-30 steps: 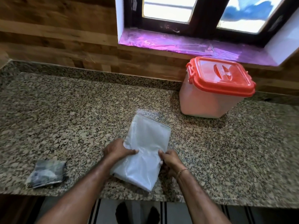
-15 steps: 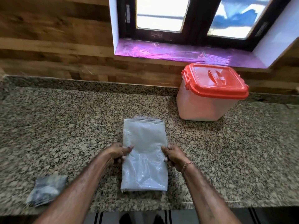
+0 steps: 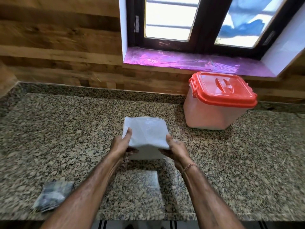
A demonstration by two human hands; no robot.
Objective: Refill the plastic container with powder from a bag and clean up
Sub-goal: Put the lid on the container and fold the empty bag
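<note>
Both hands grip a white plastic bag of powder by its sides. The left hand is closed on its left edge, thumb on the top face; the right hand is closed on its right edge. Beyond and to the right of the grip, the translucent plastic container stands on the granite countertop, its orange lid on. A small dark crumpled bag lies near the left forearm.

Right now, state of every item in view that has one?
plastic bag: folded over, held at both sides, lifted off the granite counter
left hand: gripping the bag's left edge
right hand: gripping the bag's right edge
container: upright, red lid on
dark crumpled packet: lying flat, untouched
</note>
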